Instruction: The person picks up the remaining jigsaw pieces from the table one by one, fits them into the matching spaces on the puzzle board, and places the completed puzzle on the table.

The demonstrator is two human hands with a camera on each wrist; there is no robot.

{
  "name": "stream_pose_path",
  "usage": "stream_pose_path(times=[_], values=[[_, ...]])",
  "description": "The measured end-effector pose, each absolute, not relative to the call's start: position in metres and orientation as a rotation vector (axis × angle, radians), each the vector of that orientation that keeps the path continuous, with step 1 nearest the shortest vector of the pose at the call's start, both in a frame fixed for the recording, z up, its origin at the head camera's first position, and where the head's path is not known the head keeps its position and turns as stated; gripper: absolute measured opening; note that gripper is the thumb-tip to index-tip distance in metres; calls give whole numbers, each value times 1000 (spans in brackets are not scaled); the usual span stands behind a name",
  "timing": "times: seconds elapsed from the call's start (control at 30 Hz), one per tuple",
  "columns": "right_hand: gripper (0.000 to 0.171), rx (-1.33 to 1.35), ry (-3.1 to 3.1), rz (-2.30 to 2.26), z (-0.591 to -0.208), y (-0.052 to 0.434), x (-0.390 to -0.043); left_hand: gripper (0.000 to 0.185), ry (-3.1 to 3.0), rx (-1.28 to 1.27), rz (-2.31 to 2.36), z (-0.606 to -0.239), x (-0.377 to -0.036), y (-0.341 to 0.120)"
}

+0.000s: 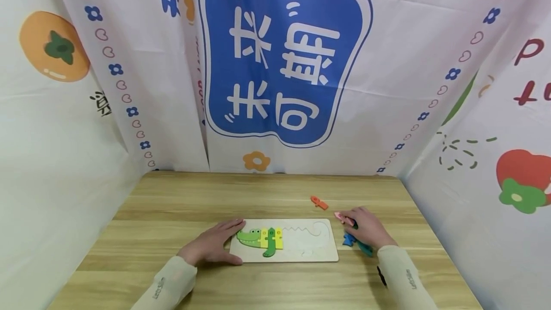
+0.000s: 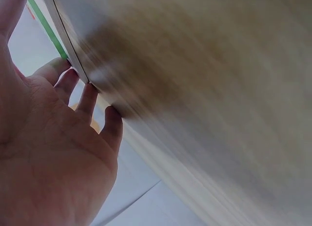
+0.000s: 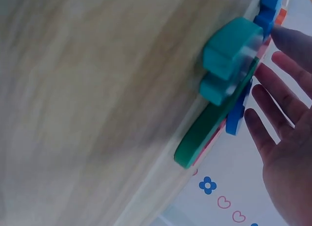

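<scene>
There's the wood-grain worktop (image 1: 275, 286), and on it the pale puzzle board (image 1: 303, 251): flat, stiff-looking, probably light enough to skid, so brace it by the edges. And your left hand (image 1: 214, 244) is right there, spread wide around the board's left end, fingertips against its edge. Over to the board's right, your right hand (image 1: 368, 228) arches above loose pieces, fingers partly extended; whether it pinches one, I can't tell. On the board's left part sits the crocodile head (image 1: 248, 239). Right of the board, the teal piece (image 3: 226, 55) looks thick and rigid; take it by its side walls. Closer to the board's right edge, the blue piece (image 1: 348, 239). Now the pink piece (image 1: 343, 217), off the board's far right corner, at your fingertips: light, perhaps slippery, best pinched across its narrow sides. Beyond the board's far edge, the orange piece (image 1: 319, 203) should handle likewise.
</scene>
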State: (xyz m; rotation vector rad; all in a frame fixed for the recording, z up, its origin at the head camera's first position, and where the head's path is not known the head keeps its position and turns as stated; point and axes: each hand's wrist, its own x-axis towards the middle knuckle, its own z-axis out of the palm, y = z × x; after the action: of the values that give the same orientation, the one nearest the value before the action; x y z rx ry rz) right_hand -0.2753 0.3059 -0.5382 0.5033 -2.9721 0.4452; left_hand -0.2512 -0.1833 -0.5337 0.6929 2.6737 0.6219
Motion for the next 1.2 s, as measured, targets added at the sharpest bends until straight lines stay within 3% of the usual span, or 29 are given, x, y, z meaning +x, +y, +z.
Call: stream_pose_path(times=[0.5, 0.93, 1.2], values=[[22, 500, -2946, 358, -538, 297, -289, 107, 2680, 689, 610, -536, -253, -183], [53, 578, -3039, 607, -524, 252, -319, 107, 2658, 694, 643, -535, -250, -186], [51, 628, -3001, 619, -533, 237, -338, 107, 2668, 695, 626, -533, -250, -186]])
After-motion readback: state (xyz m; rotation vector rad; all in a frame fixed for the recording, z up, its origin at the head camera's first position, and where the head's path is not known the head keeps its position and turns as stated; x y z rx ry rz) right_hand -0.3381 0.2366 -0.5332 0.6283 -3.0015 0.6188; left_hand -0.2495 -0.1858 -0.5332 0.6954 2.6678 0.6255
